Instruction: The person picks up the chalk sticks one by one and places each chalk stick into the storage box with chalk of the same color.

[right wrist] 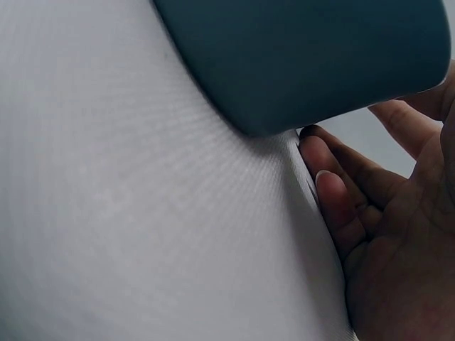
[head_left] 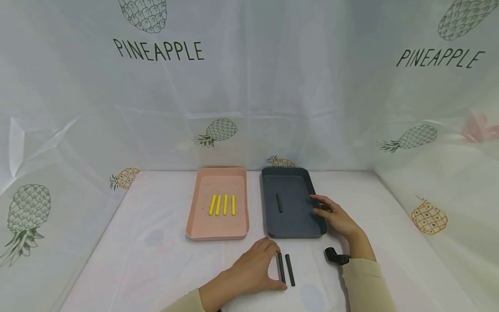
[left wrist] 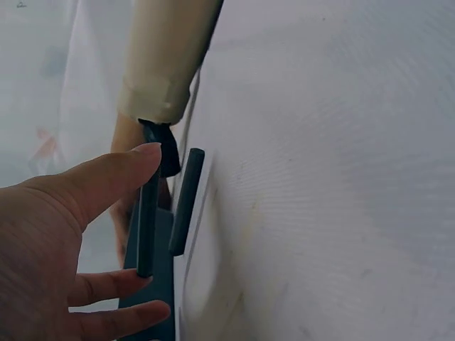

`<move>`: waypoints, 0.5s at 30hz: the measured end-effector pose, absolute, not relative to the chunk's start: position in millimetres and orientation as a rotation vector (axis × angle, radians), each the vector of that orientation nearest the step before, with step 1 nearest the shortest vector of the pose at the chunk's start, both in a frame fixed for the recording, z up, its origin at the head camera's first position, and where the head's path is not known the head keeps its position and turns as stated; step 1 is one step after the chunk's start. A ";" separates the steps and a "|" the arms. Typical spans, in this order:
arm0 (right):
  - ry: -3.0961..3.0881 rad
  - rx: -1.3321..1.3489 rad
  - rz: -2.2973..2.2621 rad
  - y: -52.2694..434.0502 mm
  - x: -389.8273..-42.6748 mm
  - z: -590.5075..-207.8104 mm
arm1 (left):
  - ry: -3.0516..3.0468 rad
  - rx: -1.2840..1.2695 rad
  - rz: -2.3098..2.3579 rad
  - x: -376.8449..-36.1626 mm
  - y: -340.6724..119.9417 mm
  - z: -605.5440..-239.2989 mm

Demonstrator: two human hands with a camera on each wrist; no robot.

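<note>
Beside the lower part of the dark grey tray, my left hand (head_left: 257,266) pinches a dark stick (head_left: 281,268) by its two ends, thumb on one and a finger on the other. A second dark stick (head_left: 290,270) lies just right of it on the white cloth. My right hand (head_left: 338,216) holds the right rim of the dark grey tray (head_left: 294,225), with index finger and thumb over the edge. In the right wrist view its other fingers (right wrist: 334,195) are curled low beside the tray. One more dark stick (head_left: 279,203) lies inside that tray.
Left of the dark tray stands a pink tray (head_left: 218,182) with several yellow sticks (head_left: 225,205) in a row. A white cloth (head_left: 148,268) covers the table; a pineapple-print sheet (head_left: 273,86) hangs behind. A black device (head_left: 336,256) sits at the right wrist.
</note>
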State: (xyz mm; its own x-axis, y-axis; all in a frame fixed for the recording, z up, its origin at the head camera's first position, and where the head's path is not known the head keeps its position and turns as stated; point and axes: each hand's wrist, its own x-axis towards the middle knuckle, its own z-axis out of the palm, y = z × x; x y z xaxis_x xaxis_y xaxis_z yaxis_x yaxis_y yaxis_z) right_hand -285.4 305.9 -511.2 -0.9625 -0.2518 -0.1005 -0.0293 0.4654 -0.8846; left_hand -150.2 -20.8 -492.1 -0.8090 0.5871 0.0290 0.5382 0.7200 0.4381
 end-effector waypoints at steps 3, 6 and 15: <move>2.500 -0.236 -1.497 306.1 -285.5 -511.2 | 2.825 0.935 0.639 -150.3 -21.8 -489.5; 2.501 -0.234 -1.494 306.8 -285.8 -511.3 | 2.841 0.937 0.610 -150.1 -22.8 -485.6; 2.506 -0.235 -1.494 306.4 -285.4 -510.0 | 2.832 0.900 0.602 -148.7 -24.1 -472.1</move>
